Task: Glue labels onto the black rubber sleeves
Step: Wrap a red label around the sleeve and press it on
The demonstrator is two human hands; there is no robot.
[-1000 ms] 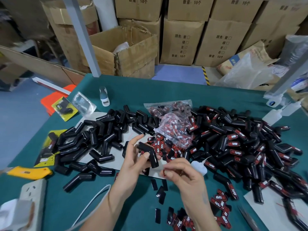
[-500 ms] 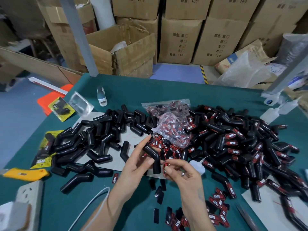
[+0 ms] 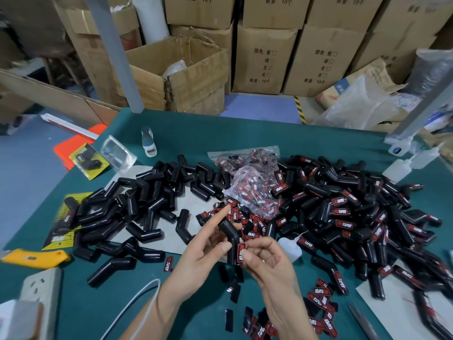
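Observation:
My left hand [image 3: 196, 261] holds a bent black rubber sleeve [image 3: 229, 238] between thumb and middle fingers, index finger pointing straight up. My right hand [image 3: 267, 263] pinches a red-and-black label [image 3: 241, 251] and presses it against the lower leg of that sleeve. A heap of plain black sleeves [image 3: 137, 212] lies on the left of the green table [image 3: 196, 133]. A larger heap of labelled sleeves [image 3: 355, 212] lies on the right. Loose labels [image 3: 245, 222] are scattered behind my hands and more lie near the front edge [image 3: 321, 300].
A clear bag of labels [image 3: 255, 187] lies mid-table. A small white glue bottle [image 3: 290, 249] lies right of my hands, another bottle [image 3: 148, 142] stands at the back. A yellow utility knife [image 3: 34, 258] and a power strip [image 3: 36, 290] sit front left. Cardboard boxes [image 3: 186, 77] stand behind.
My right hand has brought the label up from below onto the sleeve. My left index finger has straightened upward, and both hands sit slightly closer together.

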